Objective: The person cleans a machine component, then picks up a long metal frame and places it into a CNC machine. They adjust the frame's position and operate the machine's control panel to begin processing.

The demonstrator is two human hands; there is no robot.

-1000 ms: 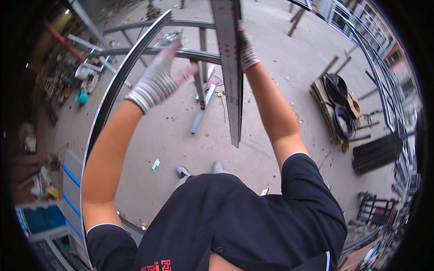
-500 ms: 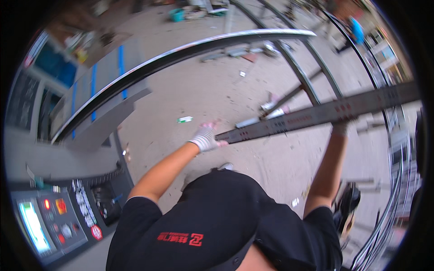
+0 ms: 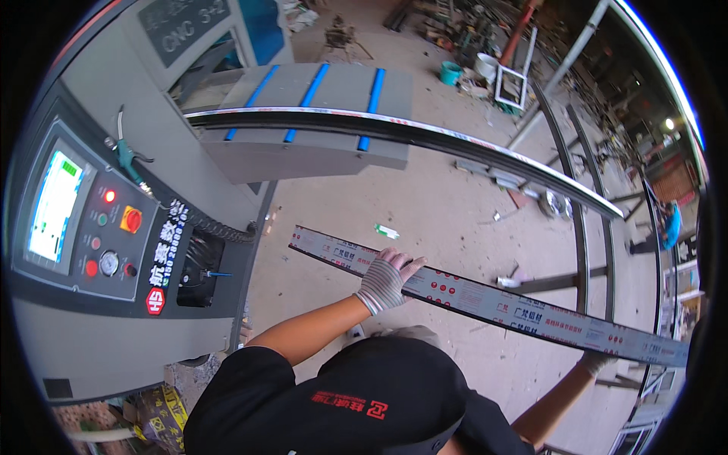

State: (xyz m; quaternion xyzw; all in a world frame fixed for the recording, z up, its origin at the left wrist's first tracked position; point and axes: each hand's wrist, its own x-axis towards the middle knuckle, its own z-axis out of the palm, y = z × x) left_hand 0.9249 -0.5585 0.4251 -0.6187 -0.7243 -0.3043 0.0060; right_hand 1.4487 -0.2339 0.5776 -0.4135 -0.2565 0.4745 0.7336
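A long flat metal profile [image 3: 485,300], wrapped in printed protective film, stretches across in front of me and slopes down to the right. My left hand [image 3: 384,283], in a striped grey-white glove with bare fingertips, closes over it a little way in from its left end. Farther along, my right hand [image 3: 597,362] grips the lower edge near the right side; the profile hides most of its fingers. The left end of the profile hangs free above the floor.
At left stands a grey machine with a lit control panel [image 3: 83,220] and a green air gun [image 3: 130,161]. Its table [image 3: 345,87] has blue strips, and another long profile [image 3: 485,152] lies across it onto a metal rack [image 3: 582,258]. A person in blue [image 3: 669,227] is far right.
My view has turned left, bringing the machine closer into sight. The held profile tilted up to the right before and now slopes down that way. My left hand has shifted inward from its end.
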